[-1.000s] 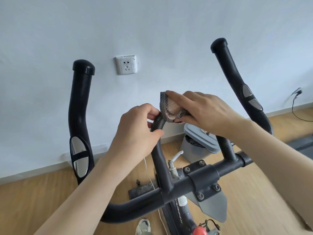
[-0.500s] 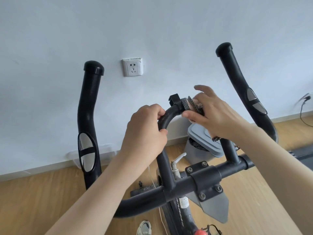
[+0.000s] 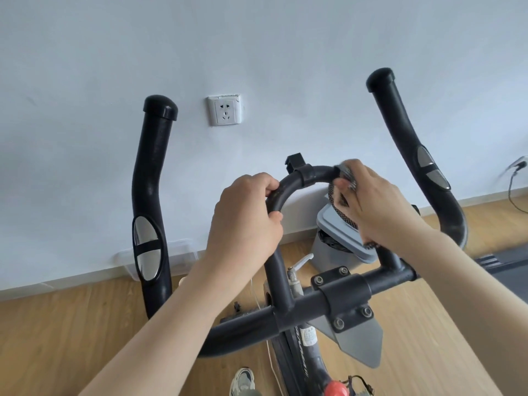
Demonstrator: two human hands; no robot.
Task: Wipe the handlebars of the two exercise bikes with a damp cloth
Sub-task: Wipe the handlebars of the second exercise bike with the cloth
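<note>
View from a person's head, looking down over the black handlebars (image 3: pixel 385 284) of an exercise bike that faces a pale wall. At the far left, the left horn (image 3: pixel 151 181) of the bars stands upright, with a silver oval sensor pad set low on it. Behind its base, a clear plastic box (image 3: pixel 183 250) sits on the wooden floor (image 3: pixel 57 324) against the wall. A white wall socket (image 3: pixel 225 110) is mounted higher up, just right of the horn. In the middle, the left hand (image 3: pixel 245 221) grips the left side of the curved centre loop (image 3: pixel 311 174), fingers curled round the tube. On the right side of the same loop, the right hand (image 3: pixel 380 207) holds a dark checkered cloth (image 3: pixel 340 210) against the bar, with a strip of it hanging below the fingers. This hand is blurred, so the cloth seems, rather than clearly shows, to wrap the tube. Behind it stands a grey lidded bin (image 3: pixel 334 252). Further right, the right horn (image 3: pixel 405 144) leans outward. A plugged-in cable (image 3: pixel 514 172) hangs on the wall at the far right edge.
</note>
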